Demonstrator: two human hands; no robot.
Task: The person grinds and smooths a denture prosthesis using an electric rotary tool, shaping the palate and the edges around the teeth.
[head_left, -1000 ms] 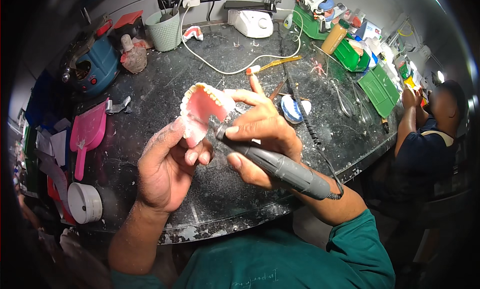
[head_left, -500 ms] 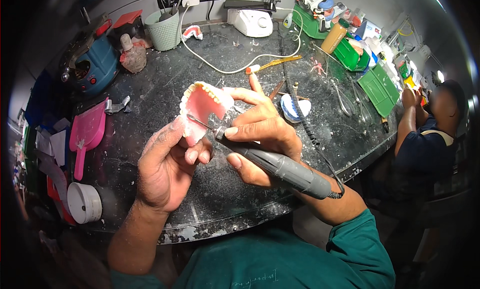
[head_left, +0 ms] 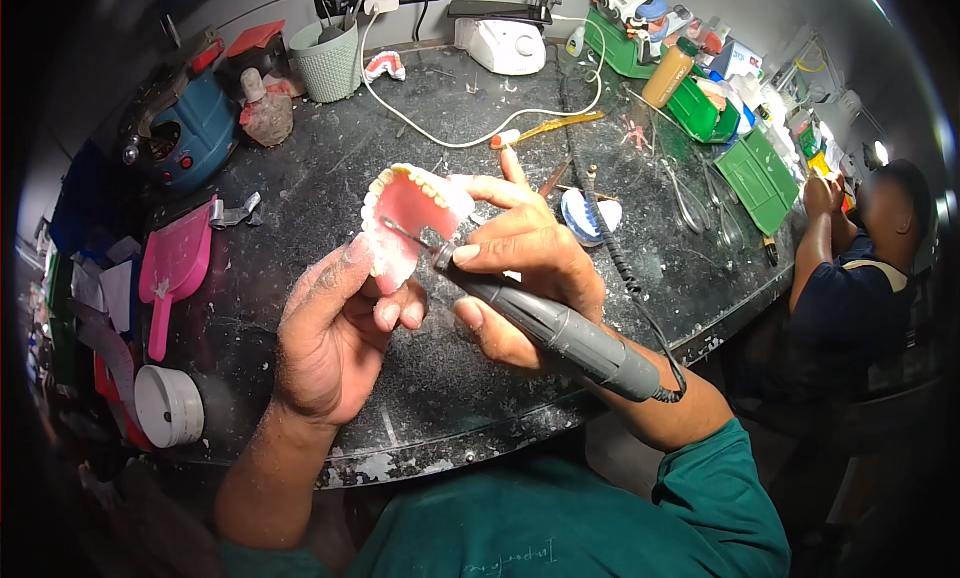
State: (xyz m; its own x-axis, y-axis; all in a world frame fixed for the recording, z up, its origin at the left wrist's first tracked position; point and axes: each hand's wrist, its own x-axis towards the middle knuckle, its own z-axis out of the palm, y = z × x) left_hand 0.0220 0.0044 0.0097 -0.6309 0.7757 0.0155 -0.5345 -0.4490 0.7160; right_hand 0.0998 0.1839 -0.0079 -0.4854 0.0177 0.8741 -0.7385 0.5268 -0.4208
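Pink and cream, a denture (head_left: pixel 405 200) sits above the desk (head_left: pixel 242 308) in the left grip (head_left: pixel 335 338), pinched at its edge, while the right grip (head_left: pixel 530 263) wraps a grey handpiece (head_left: pixel 575 340), its bit (head_left: pixel 410 235) over the denture's inner face. Beyond, a pale cup (head_left: pixel 330 73) holds slim tools and a green bin (head_left: pixel 690 121) holds jumbled, indistinct items.

Dental workshop, denture (head_left: pixel 418 208), handheld rotary tool (head_left: pixel 550 323), dust-strewn bench (head_left: pixel 300 203), probably a tooth model (head_left: pixel 386 67)
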